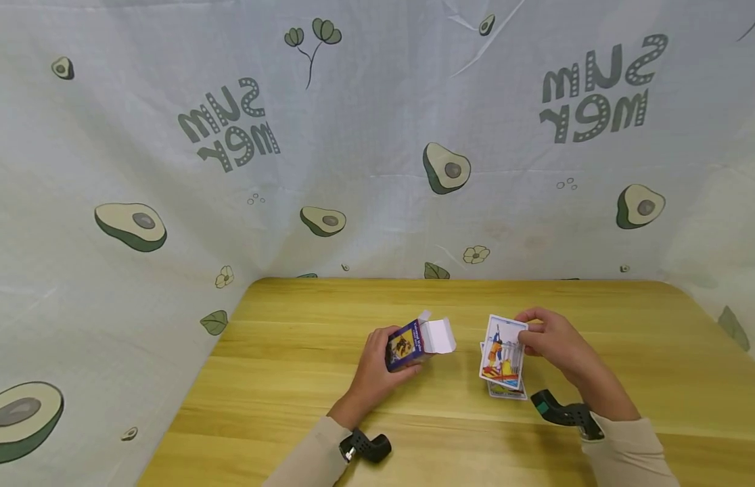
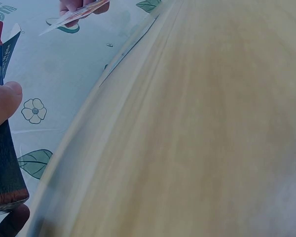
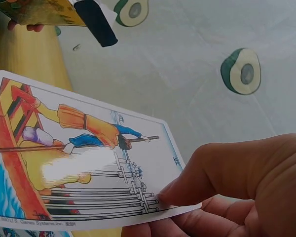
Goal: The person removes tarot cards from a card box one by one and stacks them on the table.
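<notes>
My left hand (image 1: 375, 365) grips a dark blue card box (image 1: 404, 346) with a picture on its front. The box's white flap (image 1: 439, 336) stands open toward the right. In the left wrist view, the thumb (image 2: 5, 101) lies against the box's printed side. To the right, my right hand (image 1: 554, 339) pinches a tarot card (image 1: 500, 353) by its edge between thumb and fingers. The right wrist view shows the card (image 3: 84, 158) face up, with a figure in a boat and upright swords. Beneath it, other cards (image 1: 507, 392) lie on the table, mostly hidden.
The wooden table (image 1: 292, 325) has a pale cloth (image 1: 377, 135) printed with avocados and leaves behind it and at its sides. A black camera mount is strapped on each wrist, one at the left sleeve (image 1: 365, 446) and one at the right (image 1: 566, 412).
</notes>
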Demonstrator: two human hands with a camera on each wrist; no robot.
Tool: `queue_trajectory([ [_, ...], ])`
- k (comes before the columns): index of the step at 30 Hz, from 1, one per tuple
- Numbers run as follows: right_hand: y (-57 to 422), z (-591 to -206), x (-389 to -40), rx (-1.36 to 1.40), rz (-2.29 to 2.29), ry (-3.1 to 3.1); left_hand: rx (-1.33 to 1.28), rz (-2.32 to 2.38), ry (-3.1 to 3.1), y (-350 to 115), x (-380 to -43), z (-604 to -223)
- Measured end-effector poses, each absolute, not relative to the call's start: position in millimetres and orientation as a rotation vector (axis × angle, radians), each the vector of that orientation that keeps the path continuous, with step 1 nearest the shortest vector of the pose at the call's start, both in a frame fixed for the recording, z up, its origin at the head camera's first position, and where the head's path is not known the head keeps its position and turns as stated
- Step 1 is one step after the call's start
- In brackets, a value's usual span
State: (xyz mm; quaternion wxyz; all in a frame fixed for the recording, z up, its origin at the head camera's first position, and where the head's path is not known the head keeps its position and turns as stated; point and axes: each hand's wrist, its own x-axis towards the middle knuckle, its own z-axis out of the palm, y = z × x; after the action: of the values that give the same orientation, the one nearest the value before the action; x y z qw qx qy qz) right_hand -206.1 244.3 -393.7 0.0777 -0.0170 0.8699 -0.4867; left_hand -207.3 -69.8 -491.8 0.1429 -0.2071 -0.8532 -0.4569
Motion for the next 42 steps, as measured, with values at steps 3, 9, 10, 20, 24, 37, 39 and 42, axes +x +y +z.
queue_trajectory([
  [3,247,-397,-207,-0.069,-1.511,2.581,-0.602,-1.316,-2.460,-69,-208,-492],
  [9,252,-403,-209,-0.084,-1.540,2.583,-0.599,-1.329,-2.465,-69,-207,-490],
  [10,252,-403,-209,-0.080,-1.537,2.587,-0.598,-1.331,-2.466,-69,-207,-490],
  [20,261,-412,-212,-0.037,-1.505,2.597,-0.591,-1.329,-2.475,-69,-209,-489],
  [24,262,-416,-213,-0.032,-1.495,2.593,-0.597,-1.324,-2.470,-69,-209,-490],
  [37,262,-427,-215,-0.018,-1.488,2.552,-0.594,-1.319,-2.473,-68,-207,-489],
  [39,262,-428,-216,-0.007,-1.480,2.554,-0.592,-1.324,-2.478,-69,-207,-489],
  [42,263,-430,-218,0.001,-1.459,2.566,-0.592,-1.326,-2.481,-69,-207,-489],
])
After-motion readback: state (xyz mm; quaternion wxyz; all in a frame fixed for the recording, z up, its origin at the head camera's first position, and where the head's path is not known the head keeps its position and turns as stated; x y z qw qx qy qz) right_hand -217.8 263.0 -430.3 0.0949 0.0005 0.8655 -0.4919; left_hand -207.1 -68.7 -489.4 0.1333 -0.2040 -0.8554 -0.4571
